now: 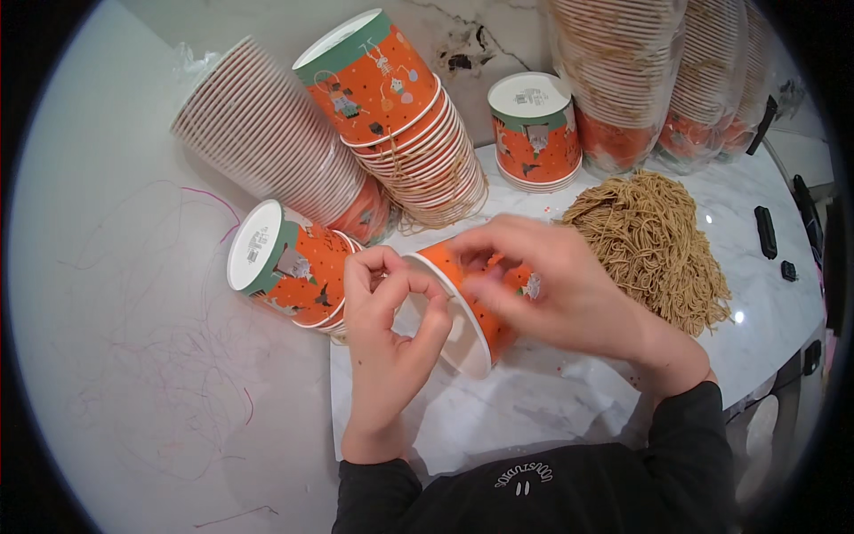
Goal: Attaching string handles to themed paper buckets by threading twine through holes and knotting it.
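Note:
Between my hands an orange paper tub (499, 335) is tilted, its white-rimmed mouth facing left. My left hand (391, 325) is at that mouth, thumb and forefinger brought together in a pinch by the rim. Whatever lies between those fingertips is too small to make out. Across the tub's outer wall reaches my right hand (543, 280), its fingers bent and smeared by motion, so their grip is unclear. Beside the right forearm lies a heap of tan cord (649, 249). An upside-down stack of similar tubs (307, 271) leans close to my left hand.
Behind stand a tall leaning tub stack (400, 116) with cords hanging from it, a bagged stack (267, 133) and a short upside-down stack (535, 147). Bagged tub stacks (623, 80) crowd the back right. Small black objects (765, 233) lie by the right edge of the marble-patterned table (569, 405).

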Motion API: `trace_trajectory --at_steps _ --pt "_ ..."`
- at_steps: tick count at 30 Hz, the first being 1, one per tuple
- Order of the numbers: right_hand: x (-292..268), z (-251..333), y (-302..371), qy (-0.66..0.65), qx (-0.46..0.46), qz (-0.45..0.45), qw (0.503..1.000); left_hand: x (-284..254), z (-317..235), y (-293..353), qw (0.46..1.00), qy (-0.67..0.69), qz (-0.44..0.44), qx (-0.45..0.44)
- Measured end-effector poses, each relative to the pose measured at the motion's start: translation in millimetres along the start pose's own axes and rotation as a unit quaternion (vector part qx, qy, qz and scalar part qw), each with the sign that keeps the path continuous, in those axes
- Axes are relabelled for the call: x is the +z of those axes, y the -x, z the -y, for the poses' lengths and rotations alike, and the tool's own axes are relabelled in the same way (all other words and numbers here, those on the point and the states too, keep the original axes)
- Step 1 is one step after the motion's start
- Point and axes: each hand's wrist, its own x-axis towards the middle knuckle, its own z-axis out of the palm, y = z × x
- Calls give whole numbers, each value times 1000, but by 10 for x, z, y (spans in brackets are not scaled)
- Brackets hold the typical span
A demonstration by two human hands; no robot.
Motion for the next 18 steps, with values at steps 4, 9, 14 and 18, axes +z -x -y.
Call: trace_trajectory --at_steps 4,9,14,18 --pt "139 50 96 87 -29 29 995 -59 -46 2 995 95 37 -20" --pt "140 -43 90 76 -26 19 997 -103 -79 11 982 164 73 -53" --pt "-10 -17 -31 -134 131 112 976 -105 -40 -22 958 264 46 -106" --pt "-112 -171 -62 -88 81 188 975 -129 212 -131 935 225 226 -154"
